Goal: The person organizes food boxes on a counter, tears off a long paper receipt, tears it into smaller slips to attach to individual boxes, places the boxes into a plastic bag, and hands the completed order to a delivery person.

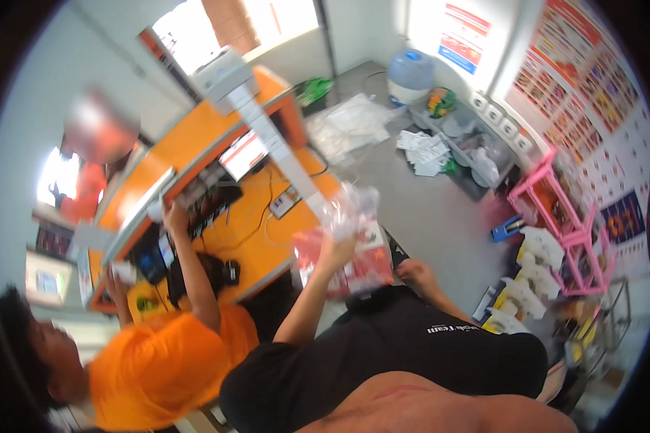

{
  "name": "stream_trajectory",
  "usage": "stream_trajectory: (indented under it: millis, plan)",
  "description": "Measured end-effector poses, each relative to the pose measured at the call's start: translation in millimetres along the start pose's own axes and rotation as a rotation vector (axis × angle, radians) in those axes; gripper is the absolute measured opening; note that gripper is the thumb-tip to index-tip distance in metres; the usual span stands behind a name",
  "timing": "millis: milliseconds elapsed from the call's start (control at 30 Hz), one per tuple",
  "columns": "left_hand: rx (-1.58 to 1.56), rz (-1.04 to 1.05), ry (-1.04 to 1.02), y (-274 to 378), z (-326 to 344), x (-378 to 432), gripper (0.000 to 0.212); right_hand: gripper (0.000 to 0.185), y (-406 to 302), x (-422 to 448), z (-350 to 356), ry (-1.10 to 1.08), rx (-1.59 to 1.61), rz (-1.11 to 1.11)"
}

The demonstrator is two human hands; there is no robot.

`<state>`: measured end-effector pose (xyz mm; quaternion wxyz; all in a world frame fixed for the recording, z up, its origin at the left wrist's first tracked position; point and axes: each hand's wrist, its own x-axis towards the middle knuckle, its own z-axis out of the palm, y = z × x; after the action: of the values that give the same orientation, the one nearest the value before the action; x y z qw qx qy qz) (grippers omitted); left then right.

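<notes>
My left hand [340,251] grips a crumpled clear plastic bag [352,208] at its bunched top. Around and below that hand is a red and white printed package [365,268], close against my black shirt. A long white paper strip [281,151] runs from a grey printer [227,76] down to the bag; whether the two are joined cannot be seen. My right hand [416,273] is beside the package's right side, at the edge of the grey counter [439,216], fingers curled near a dark object that is partly hidden.
A co-worker in an orange shirt [162,373] reaches over the orange desk [249,238], which bears a screen [244,157] and cables. On the grey counter lie white plastic bags [352,122], crumpled papers [425,151], a grey bin [476,146], a blue stapler-like object [508,228] and pink racks [552,200].
</notes>
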<state>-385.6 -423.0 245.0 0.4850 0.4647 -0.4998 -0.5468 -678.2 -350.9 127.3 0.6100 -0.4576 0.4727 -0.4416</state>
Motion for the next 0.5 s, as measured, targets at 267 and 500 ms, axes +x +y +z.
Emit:
stream_trajectory:
  millis: [267, 500]
  plan:
    - [0.302, 0.531, -0.954, 25, 53, 5, 0.049, 0.068, -150, 216, 91, -0.949, -0.63, 0.215]
    - [0.286, 0.692, -0.922, -26, 76, 69, 0.049, 0.06, -85, 279, 32, -1.271, -0.158, 0.606]
